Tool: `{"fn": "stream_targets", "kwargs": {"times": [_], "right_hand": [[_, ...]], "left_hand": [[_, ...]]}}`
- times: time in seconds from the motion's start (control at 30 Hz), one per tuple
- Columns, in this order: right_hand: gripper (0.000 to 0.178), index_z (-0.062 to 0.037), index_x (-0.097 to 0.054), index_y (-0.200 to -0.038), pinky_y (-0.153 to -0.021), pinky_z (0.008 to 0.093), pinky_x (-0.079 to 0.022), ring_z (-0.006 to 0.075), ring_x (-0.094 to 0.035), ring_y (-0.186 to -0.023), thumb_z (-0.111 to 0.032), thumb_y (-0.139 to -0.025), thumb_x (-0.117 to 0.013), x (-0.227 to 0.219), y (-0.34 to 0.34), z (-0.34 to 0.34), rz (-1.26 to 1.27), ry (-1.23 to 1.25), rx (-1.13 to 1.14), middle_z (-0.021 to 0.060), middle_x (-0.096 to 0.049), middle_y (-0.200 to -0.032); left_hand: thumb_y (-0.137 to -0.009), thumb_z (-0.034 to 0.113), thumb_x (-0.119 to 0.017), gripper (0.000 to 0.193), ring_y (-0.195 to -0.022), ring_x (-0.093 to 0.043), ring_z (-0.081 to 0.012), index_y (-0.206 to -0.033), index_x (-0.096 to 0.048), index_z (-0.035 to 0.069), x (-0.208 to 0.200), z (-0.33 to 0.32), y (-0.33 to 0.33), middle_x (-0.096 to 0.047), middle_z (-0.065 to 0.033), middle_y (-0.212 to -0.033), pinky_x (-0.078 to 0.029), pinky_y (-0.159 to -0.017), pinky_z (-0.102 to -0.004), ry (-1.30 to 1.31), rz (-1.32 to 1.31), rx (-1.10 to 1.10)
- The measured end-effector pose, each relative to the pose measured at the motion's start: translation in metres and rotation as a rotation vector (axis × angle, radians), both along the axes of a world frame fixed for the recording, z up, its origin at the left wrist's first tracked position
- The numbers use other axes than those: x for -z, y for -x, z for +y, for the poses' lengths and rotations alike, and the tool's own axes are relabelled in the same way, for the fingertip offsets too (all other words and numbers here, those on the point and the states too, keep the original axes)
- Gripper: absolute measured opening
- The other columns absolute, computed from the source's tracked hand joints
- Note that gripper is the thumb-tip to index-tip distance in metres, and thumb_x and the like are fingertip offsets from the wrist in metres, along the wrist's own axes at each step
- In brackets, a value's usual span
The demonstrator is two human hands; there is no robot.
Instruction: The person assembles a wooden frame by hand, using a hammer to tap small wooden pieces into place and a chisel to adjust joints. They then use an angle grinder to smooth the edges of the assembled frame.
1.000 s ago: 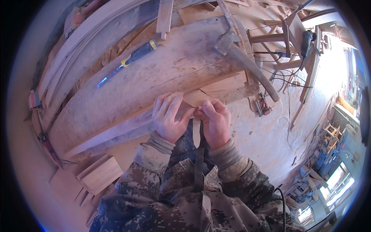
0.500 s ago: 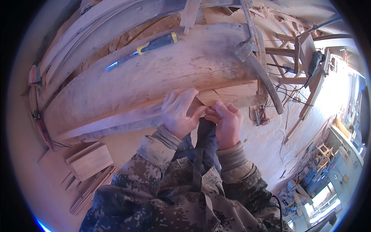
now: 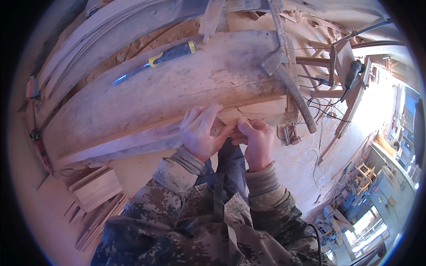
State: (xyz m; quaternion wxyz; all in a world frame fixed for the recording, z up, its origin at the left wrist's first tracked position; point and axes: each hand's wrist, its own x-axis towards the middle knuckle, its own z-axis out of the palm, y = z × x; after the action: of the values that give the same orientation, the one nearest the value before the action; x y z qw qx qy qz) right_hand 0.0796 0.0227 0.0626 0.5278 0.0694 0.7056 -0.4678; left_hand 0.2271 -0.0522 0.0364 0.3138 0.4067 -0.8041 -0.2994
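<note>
We rest our left hand (image 3: 199, 133), thumb and fingers spread apart, on the long wooden beam (image 3: 262, 107) along the near edge of the workbench (image 3: 217, 66), our right hand (image 3: 258, 144) beside it, fingers pinched on what we cannot tell.

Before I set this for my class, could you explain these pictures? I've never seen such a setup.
There's no machine: these are a person's own left hand and right hand. A wide fisheye camera on the head looks down, so straight edges bend. On the wooden bench lie a tool with a dark-and-yellow handle, a wooden-handled tool with a metal head and a long wooden piece along the near edge. The fingers come together at that piece; whether they pinch something small is unclear.
</note>
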Motion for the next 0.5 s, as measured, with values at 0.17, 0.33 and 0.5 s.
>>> {"fn": "stream_targets", "kwargs": {"times": [0.17,0.33,0.5], "right_hand": [[0.023,0.0088,-0.070,-0.089,-0.057,0.0285,-0.056,0.0179,-0.070,-0.063,-0.013,-0.095,-0.076,0.001,-0.002,-0.002,0.016,-0.018,0.002,0.0151,-0.074,-0.079],[0.030,0.0075,-0.072,-0.090,-0.054,0.0282,-0.053,0.0148,-0.067,-0.060,-0.021,-0.098,-0.073,0.004,-0.012,0.001,0.056,0.013,-0.053,0.0113,-0.073,-0.075],[0.033,0.0058,-0.074,-0.084,-0.053,0.0284,-0.052,0.0134,-0.064,-0.055,-0.024,-0.099,-0.070,0.007,-0.019,0.001,0.192,-0.027,-0.155,0.0083,-0.071,-0.067]], "left_hand": [[-0.071,0.017,-0.093,0.056,-0.091,-0.069,-0.0311,-0.119,-0.070,0.001,0.003,-0.001,0.000,-0.076,-0.0096,-0.104,-0.054,-0.079,-0.0426,0.031,-0.016,0.010],[-0.069,0.013,-0.095,0.064,-0.096,-0.071,-0.0304,-0.126,-0.067,0.001,0.004,0.003,-0.001,-0.078,-0.0096,-0.113,-0.055,-0.082,-0.0420,0.030,-0.028,-0.008],[-0.069,0.013,-0.094,0.060,-0.096,-0.071,-0.0306,-0.122,-0.070,0.001,0.006,0.005,-0.002,-0.078,-0.0102,-0.112,-0.056,-0.082,-0.0418,-0.025,-0.040,-0.006]]}}
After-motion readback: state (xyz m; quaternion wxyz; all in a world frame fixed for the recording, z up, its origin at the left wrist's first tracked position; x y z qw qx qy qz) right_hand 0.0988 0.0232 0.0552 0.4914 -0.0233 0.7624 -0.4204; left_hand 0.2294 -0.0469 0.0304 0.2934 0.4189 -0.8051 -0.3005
